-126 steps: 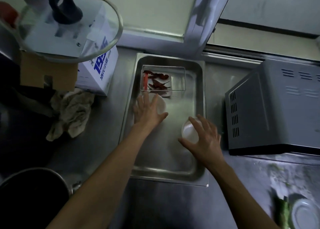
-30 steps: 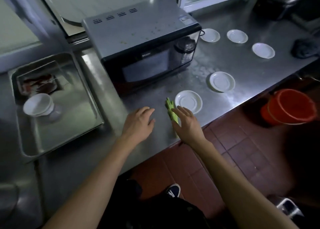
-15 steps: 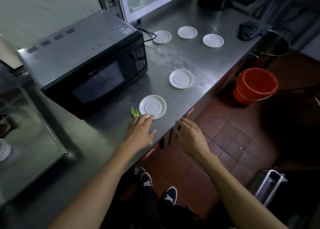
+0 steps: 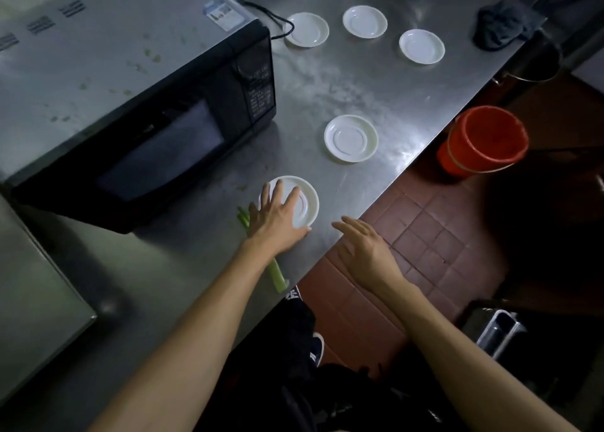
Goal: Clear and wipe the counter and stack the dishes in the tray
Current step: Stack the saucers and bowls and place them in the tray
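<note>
I am laying my left hand (image 4: 277,217), fingers spread and flat, over the nearest saucer (image 4: 302,203) at the counter's front edge, not yet gripping it. My right hand (image 4: 362,243) is hovering open and empty just at the saucer's four o'clock, partly out past the steel counter (image 4: 376,85). A second saucer (image 4: 351,138) is lying at one o'clock from the first, and three more saucers (image 4: 365,21) are sitting further off toward twelve. A celery stalk (image 4: 276,273) is lying under my left wrist, at seven o'clock. The risk I am weighing: the saucer is sitting near the edge, so a flat-handed slide could push it off onto the tiled floor (image 4: 425,235), or drag the celery off with it.
</note>
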A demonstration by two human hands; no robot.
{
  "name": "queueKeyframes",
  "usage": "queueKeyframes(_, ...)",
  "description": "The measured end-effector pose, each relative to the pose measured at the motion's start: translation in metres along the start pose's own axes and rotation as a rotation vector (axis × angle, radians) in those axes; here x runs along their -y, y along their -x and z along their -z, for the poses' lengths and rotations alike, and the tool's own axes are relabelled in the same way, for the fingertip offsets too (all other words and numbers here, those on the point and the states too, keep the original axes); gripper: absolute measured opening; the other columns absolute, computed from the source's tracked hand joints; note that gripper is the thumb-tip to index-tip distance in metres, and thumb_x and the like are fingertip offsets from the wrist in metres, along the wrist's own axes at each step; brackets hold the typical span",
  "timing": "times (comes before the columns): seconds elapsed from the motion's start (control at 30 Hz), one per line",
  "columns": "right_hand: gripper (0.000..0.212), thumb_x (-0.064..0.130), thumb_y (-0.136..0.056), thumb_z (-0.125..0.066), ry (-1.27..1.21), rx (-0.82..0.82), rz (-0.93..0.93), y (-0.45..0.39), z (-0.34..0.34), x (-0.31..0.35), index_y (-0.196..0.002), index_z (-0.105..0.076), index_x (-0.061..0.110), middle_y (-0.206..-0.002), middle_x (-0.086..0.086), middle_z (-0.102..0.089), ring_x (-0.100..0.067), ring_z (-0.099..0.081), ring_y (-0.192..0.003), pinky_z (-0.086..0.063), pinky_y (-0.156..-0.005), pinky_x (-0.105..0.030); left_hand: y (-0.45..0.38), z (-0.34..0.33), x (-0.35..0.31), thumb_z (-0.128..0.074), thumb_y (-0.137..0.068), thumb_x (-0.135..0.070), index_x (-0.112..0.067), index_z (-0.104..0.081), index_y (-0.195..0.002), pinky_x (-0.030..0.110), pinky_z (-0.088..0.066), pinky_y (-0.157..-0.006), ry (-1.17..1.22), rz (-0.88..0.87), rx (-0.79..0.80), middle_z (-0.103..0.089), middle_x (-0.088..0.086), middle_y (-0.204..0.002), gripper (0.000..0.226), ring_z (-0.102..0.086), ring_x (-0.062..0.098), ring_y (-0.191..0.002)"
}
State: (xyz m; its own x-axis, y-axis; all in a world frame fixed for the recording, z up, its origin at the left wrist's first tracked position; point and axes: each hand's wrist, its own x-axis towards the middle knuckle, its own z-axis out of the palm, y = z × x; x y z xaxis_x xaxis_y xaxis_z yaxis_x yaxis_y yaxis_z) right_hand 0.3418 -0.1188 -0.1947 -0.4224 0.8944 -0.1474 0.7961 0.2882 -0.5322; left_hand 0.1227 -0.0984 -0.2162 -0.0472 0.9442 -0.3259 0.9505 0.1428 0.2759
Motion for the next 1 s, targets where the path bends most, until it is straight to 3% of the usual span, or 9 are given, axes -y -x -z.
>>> queueKeyframes(0.33, 0.048, 0.021, -0.092, -0.063, 0.047, 0.078, -0.069, -0.056, 0.004, -0.013, -0.139, -0.054, 0.022, -0.148, -0.007, -0.049, -0.029, -0.043, -0.138, -0.045, -0.104, -0.051, -0.045, -0.011, 0.004, -0.070, -0.074, -0.065, -0.036, 0.007, -0.154, 0.068, -0.010, -0.114, -0.129, -0.064, 0.167, 0.021, 0.009, -0.163, 0.115, 0.022, 0.037, -0.148)
queueKeyframes(0.73, 0.051, 0.027, -0.092, -0.063, 0.127, 0.068, -0.032, -0.150, 0.034, -0.043, -0.141, -0.050, 0.020, -0.155, -0.011, -0.038, -0.032, -0.032, -0.144, -0.036, -0.106, -0.051, -0.068, -0.005, -0.007, -0.078, -0.060, -0.066, -0.040, -0.010, -0.150, 0.063, -0.017, -0.113, -0.089, 0.030, 0.140, 0.002, 0.010, -0.158, 0.116, 0.003, 0.037, -0.148)
queueKeyframes(1.0, 0.088, 0.052, -0.080, -0.071, 0.380, 0.228, 0.052, -0.243, 0.062, -0.085, -0.152, -0.024, 0.034, -0.164, -0.008, -0.008, -0.039, -0.004, -0.149, -0.022, -0.111, -0.054, -0.092, 0.013, -0.044, -0.076, -0.052, -0.071, -0.041, -0.018, -0.148, 0.060, -0.034, -0.104, -0.058, 0.214, 0.071, -0.012, 0.008, -0.152, 0.117, -0.015, 0.036, -0.140)
